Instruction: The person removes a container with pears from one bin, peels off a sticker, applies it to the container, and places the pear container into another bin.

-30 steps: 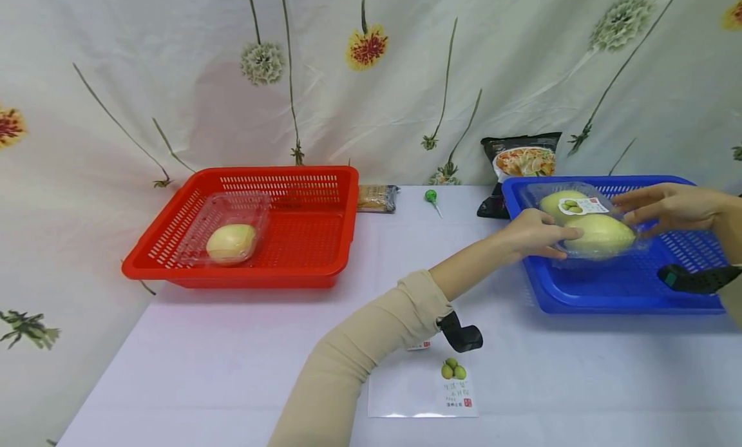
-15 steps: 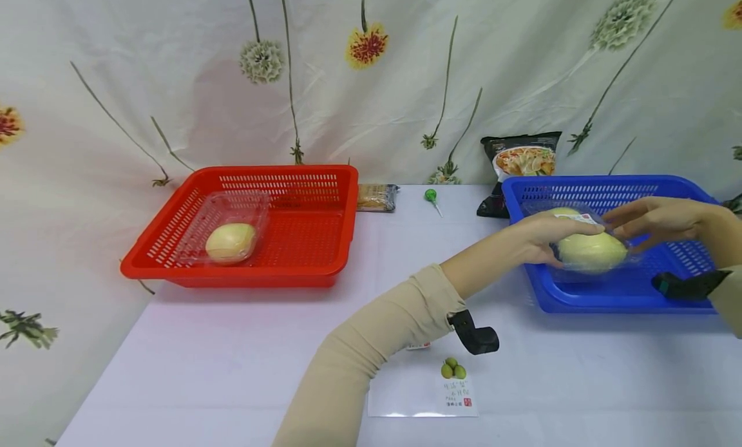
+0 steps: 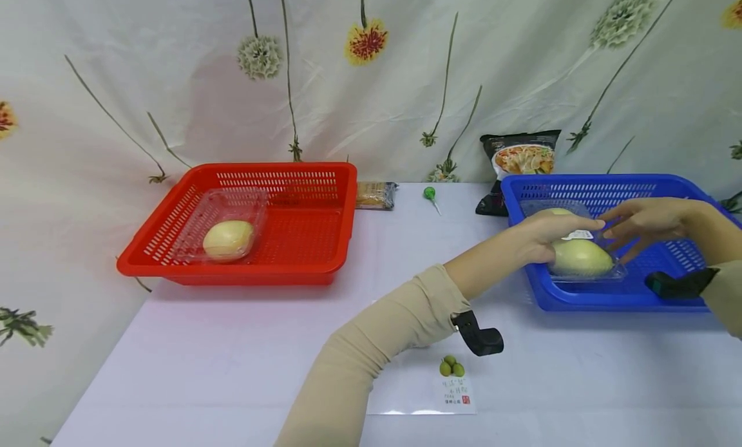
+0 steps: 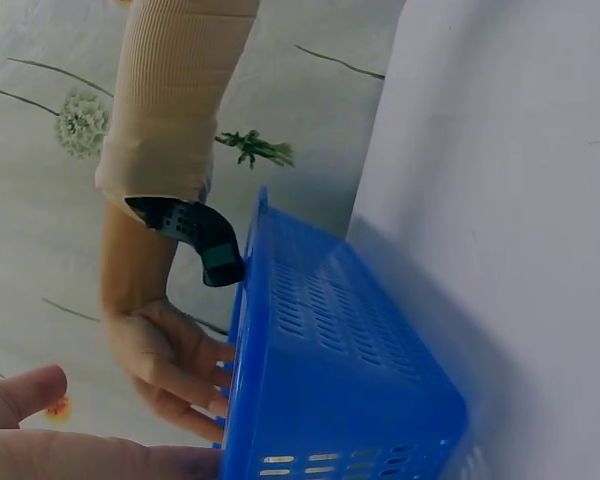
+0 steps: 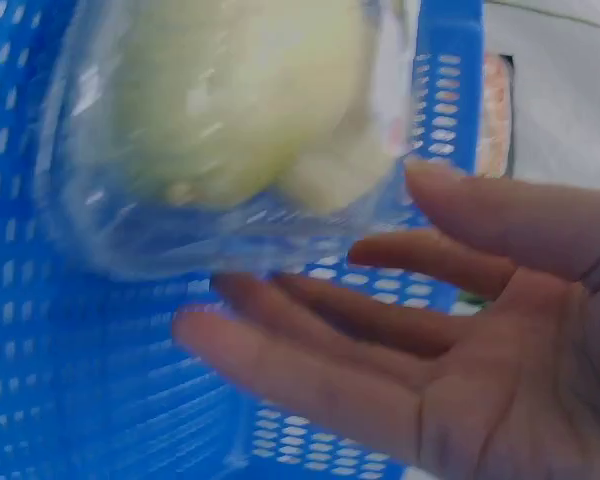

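Note:
A clear plastic box (image 3: 582, 259) with pale yellow-green fruit and a small label lies in the blue basket (image 3: 603, 302) at the right of the table. My left hand (image 3: 551, 231) reaches over the basket's left rim, and its fingers lie stretched across the box's lid. At the box's right side my right hand (image 3: 640, 225) hovers with its fingers straight and spread. In the right wrist view the box (image 5: 230, 120) sits just off the fingertips of my right hand (image 5: 400, 350). The left wrist view shows the blue basket (image 4: 320, 380) from outside.
A red basket (image 3: 342, 221) at the left holds another clear box with one fruit (image 3: 228, 239). Along the back lie a cracker packet (image 3: 377, 194), a green lollipop (image 3: 429, 194) and a snack bag (image 3: 522, 160). A clear labelled sheet (image 3: 426, 389) lies near the front edge.
The fruit box came down from mid-air onto the blue basket's floor. My right hand's fingers came off it and spread, while my left hand followed the box down.

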Tool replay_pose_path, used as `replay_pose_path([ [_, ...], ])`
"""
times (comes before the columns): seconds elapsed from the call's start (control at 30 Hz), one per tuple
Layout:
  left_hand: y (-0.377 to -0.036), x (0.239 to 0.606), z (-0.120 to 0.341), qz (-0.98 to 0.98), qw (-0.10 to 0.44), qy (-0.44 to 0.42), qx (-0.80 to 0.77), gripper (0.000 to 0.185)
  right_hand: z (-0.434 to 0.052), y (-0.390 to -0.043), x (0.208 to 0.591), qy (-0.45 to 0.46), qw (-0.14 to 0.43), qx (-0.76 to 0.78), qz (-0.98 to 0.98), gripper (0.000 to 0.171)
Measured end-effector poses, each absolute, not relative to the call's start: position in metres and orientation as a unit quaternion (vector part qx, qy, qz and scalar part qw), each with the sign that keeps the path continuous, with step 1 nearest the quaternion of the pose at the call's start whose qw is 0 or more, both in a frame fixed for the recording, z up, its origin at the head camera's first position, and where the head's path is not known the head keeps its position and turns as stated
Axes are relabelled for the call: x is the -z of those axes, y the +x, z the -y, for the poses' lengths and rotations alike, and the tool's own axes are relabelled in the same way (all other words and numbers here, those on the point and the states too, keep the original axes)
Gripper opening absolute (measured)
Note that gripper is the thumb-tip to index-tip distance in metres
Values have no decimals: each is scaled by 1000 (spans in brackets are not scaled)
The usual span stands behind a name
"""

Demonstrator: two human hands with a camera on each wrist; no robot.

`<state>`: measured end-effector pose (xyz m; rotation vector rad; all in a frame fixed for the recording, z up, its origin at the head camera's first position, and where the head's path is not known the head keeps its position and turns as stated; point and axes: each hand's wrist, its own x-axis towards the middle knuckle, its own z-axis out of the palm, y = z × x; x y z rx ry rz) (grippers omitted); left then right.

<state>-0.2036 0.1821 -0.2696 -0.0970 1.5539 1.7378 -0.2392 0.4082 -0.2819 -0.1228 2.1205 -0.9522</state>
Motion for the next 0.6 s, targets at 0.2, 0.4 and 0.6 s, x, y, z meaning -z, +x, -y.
replay_pose_path([
  [0.2,-205,263,-171,-608,377,-20,-699,38,-391,-247,260,-81,354,306,-880,70],
  [0.4,-214,249,-136,-626,329,53,-705,38,-354,-251,239,-148,257,277,-914,63],
  [0.6,-227,241,-75,-696,240,173,-655,39,-301,-252,229,-183,203,294,-916,64],
])
